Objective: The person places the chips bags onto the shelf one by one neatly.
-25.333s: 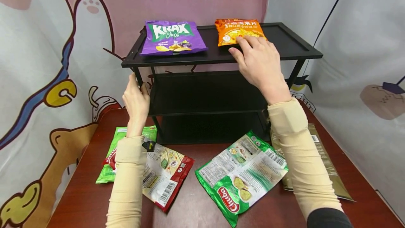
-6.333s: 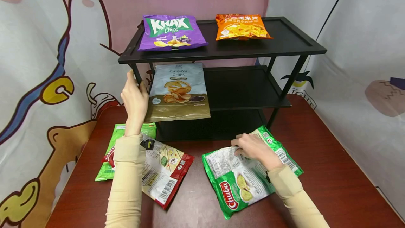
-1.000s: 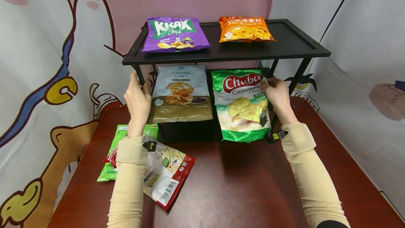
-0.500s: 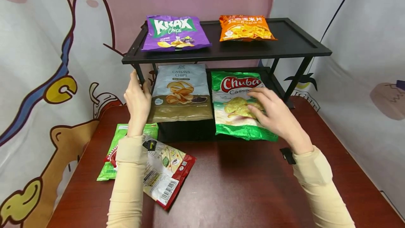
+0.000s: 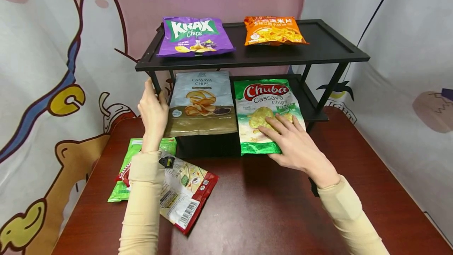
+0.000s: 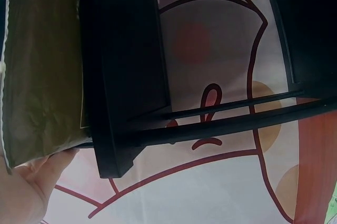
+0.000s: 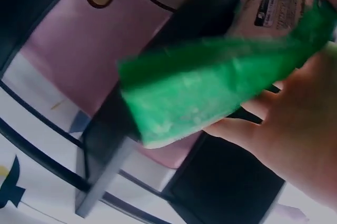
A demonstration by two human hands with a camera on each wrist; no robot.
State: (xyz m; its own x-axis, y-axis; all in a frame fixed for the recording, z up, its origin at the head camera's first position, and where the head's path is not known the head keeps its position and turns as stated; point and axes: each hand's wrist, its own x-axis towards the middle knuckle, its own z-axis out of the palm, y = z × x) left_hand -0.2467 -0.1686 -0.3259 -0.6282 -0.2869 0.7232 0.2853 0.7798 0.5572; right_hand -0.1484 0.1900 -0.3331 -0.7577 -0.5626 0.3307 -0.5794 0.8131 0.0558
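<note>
The green bag (image 5: 262, 105), overhanging the middle shelf (image 5: 312, 113), is pinched at a lower corner by the right hand (image 5: 297, 146); the rack post (image 5: 155, 82) is gripped by the left hand (image 5: 153, 111). Gentle, level pushing seems best.

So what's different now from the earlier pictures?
The green Chuba bag moved from the table up to the middle shelf and was turned over; the right hand, earlier at the orange bag, now touches it. A grey-and-gold bag appeared to its left. Unchanged: orange bag and purple bag on top, left hand holding a rack post.
</note>
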